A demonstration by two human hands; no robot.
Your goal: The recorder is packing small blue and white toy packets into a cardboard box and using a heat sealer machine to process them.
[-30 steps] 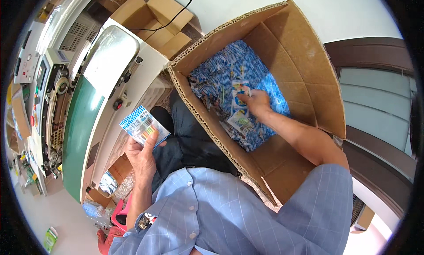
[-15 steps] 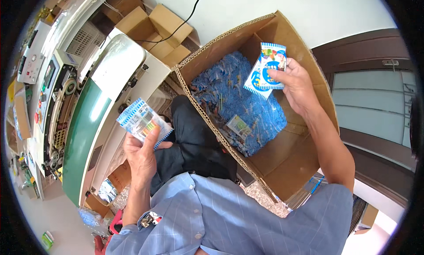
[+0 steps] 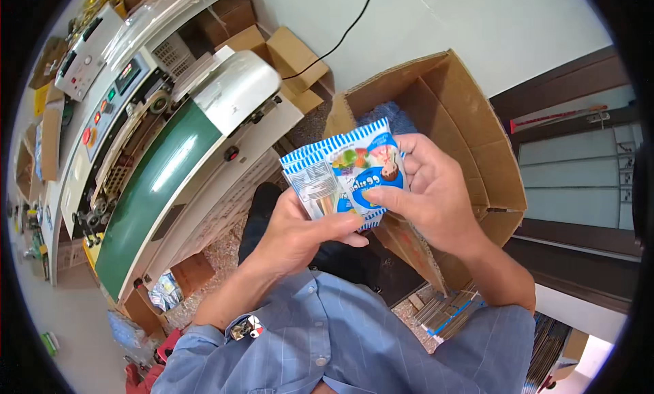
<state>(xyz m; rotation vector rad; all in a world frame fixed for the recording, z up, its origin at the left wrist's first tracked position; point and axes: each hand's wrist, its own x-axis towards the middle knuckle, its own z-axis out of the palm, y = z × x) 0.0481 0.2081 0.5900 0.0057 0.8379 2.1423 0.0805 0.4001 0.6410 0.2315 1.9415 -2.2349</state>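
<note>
In front of my chest, both hands are closed on several flat candy packets with blue-and-white striped ends. A packet [image 3: 368, 172] printed with colourful fruit shapes faces up at the right. Another packet [image 3: 312, 183], showing its back panel, lies partly beneath it on the left. My left hand [image 3: 289, 234] grips the lower left of the bunch, thumb across the front. My right hand [image 3: 436, 193] pinches the right side, thumb on the front. Beyond them stands an open cardboard box [image 3: 470, 138]; a patch of blue packets [image 3: 387, 114] shows inside, the rest hidden by my hands.
At the left is a machine with a green conveyor belt [image 3: 153, 196], a white end cover [image 3: 242, 87] and a panel of buttons [image 3: 102, 111]. Behind it sits a smaller open carton [image 3: 293, 53], with a black cable [image 3: 347, 33] hanging above. A dark door frame [image 3: 565, 73] stands right.
My hands have come together from either side, joining their packets into one bunch. The right hand has left the space over the box. The view has shifted, so the box appears lower and partly covered.
</note>
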